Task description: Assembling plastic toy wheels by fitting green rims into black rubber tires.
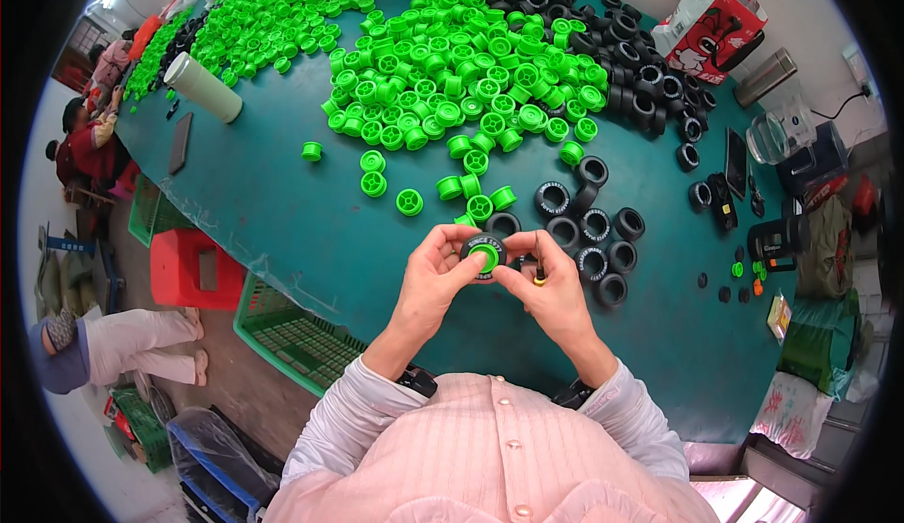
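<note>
Over the bench [669, 363], with left fingers [442, 241] clamped on the tyre [485, 241] and hub [492, 259] and right fingers [552, 254] closed round a tool [540, 280], uneven pressure could tilt the hub.

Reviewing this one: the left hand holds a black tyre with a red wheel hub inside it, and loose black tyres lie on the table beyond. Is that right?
Not quite: the wheel hub is green, not red, as the head view shows. The left hand does hold a black tyre, and loose black tyres lie on the table beyond.
</note>
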`<state>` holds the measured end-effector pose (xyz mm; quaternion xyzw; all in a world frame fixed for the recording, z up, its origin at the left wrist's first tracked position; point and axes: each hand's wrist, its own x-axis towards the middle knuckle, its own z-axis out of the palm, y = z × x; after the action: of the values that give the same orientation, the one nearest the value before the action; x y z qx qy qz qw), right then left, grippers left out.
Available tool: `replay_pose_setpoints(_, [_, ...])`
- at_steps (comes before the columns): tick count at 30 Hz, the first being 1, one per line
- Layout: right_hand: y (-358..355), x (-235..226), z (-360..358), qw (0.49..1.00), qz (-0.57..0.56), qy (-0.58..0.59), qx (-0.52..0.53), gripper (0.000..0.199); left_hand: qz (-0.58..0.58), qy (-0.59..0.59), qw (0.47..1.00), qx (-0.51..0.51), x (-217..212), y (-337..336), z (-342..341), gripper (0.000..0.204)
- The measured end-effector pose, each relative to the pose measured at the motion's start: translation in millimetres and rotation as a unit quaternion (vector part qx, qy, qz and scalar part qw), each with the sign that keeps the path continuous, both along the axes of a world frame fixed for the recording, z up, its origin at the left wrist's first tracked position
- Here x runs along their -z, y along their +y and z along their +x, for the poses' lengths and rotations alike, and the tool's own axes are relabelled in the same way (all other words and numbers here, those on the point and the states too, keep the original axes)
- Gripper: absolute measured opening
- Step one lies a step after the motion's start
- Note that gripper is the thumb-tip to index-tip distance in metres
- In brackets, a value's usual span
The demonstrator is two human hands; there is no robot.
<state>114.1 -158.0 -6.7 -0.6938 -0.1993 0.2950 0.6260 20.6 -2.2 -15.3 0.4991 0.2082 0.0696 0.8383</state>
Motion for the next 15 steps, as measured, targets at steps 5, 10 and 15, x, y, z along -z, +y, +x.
replay_pose_setpoints(5, [7.6,-1.6,1.0,0.989,-0.033,-0.137,0.054,0.022,-0.004,-0.002,1.0,0.016,5.7,1.8,-0.3,0.036])
replay_pose_setpoints(10, [7.6,1.1,-3.0,0.96,-0.06,-0.272,0.033,0.006,-0.046,-0.039,0.997,-0.041,2.1,0.4,1.1,0.038])
replay_pose_setpoints(15, [8.3,-5.5,-12.4,0.965,-0.129,-0.229,-0.009,0.008,-0.04,-0.06,0.996,-0.053,0.1,-3.6,5.6,0.035])
